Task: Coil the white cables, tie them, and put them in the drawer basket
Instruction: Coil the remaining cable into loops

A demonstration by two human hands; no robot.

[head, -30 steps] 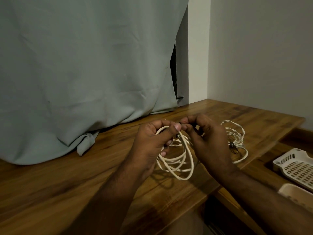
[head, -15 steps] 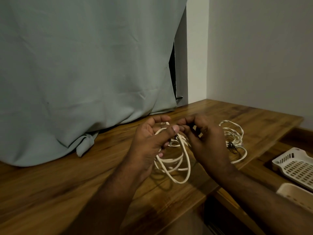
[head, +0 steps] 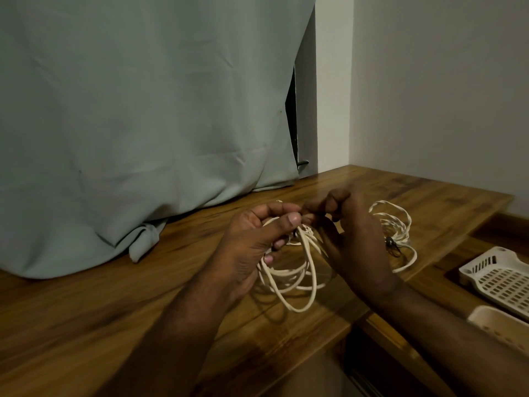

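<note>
My left hand (head: 253, 247) grips a coiled white cable (head: 297, 277) at its top, thumb pressed over the loops, which hang down over the wooden table (head: 120, 305). My right hand (head: 353, 239) pinches the same coil's top, fingertips against the left thumb; what lies between them is hidden. A second white cable coil (head: 393, 224), bound with a dark tie, lies on the table behind my right hand. The white slotted drawer basket (head: 498, 277) sits in the open drawer at the right.
A grey-green curtain (head: 143, 124) drapes onto the table's back left. Walls meet in the far corner. A beige basket (head: 499, 322) stands in front of the white one. The table's front edge drops off by my right forearm.
The hands and coil have shifted slightly lower and left in view. The right fingers have worked at the coil's top, and the loops hang a little lower.
</note>
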